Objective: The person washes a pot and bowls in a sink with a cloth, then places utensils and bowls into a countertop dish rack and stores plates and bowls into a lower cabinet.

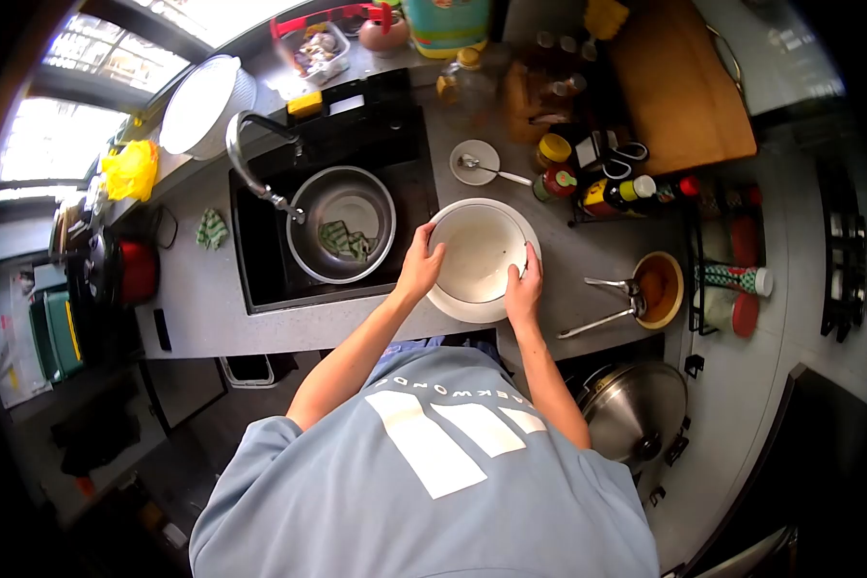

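Note:
A white bowl (480, 249) sits on or just above a wider white plate (467, 310) at the counter's edge in front of me. My left hand (421, 264) grips the bowl's left rim, thumb toward the inside. On the opposite side, my right hand (524, 287) has hold of the rim as well. A few dark specks show inside the bowl. Whether the bowl rests fully on the plate, I cannot tell. Just beyond them lies a small white dish (474, 154) with a spoon (496, 173) across it.
Left of the bowl, a black sink (260, 279) holds a metal basin (387, 222) with a green checked cloth (345, 241), under a curved faucet (243, 154). Ladles (597, 323) lean from a brown-filled bowl (679, 294) at right. Sauce bottles (631, 190) and a lidded wok (636, 409) stand nearby.

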Demonstrator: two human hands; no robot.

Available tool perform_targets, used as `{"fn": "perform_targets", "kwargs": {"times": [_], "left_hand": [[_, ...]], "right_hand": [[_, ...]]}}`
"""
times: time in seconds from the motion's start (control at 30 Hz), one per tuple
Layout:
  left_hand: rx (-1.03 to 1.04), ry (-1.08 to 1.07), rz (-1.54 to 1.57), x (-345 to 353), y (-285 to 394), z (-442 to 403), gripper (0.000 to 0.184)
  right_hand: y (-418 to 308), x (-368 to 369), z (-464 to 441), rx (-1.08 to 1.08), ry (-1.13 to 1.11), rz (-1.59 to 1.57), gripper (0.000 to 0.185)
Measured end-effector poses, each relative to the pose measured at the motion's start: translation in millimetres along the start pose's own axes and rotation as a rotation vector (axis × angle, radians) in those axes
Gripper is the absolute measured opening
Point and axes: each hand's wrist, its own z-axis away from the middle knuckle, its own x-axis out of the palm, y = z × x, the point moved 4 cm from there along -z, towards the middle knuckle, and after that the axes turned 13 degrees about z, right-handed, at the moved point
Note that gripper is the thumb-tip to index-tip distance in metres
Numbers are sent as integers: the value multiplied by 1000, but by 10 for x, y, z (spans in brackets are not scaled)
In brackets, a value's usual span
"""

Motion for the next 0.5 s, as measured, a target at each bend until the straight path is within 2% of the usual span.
{"fn": "perform_targets", "kwargs": {"times": [0.03,0.1,0.13,0.17,0.2,0.23,0.27,0.33,0.4,0.5], "left_hand": [[43,27,106,-99,-38,-6,37],[55,21,290,-341,111,49,31],[107,43,288,-498,195,86,31],[103,91,186,-693,239,128,35],[184,124,142,-870,293,172,38],[265,160,98,-1020,345,221,41],[203,198,29,-1093,652,368,44],[415,210,-114,-1294,695,501,44],[557,208,-246,-1443,678,634,47],[691,169,-672,-1589,585,776,53]], "right_hand": [[-106,10,-59,-72,11,-23,50],[-438,86,-138,-176,-63,-92,49],[-712,111,-171,-216,-116,-123,49],[-911,186,-215,-259,-168,-151,49],[-991,344,-257,-315,-288,-181,53],[-1106,450,-255,-390,-305,-194,55],[-1232,565,-232,-467,-324,-208,57],[-1373,825,-129,-636,-338,-257,63],[-1407,1059,6,-605,-359,-318,66],[-1355,1398,131,-518,-481,-348,70]]}}
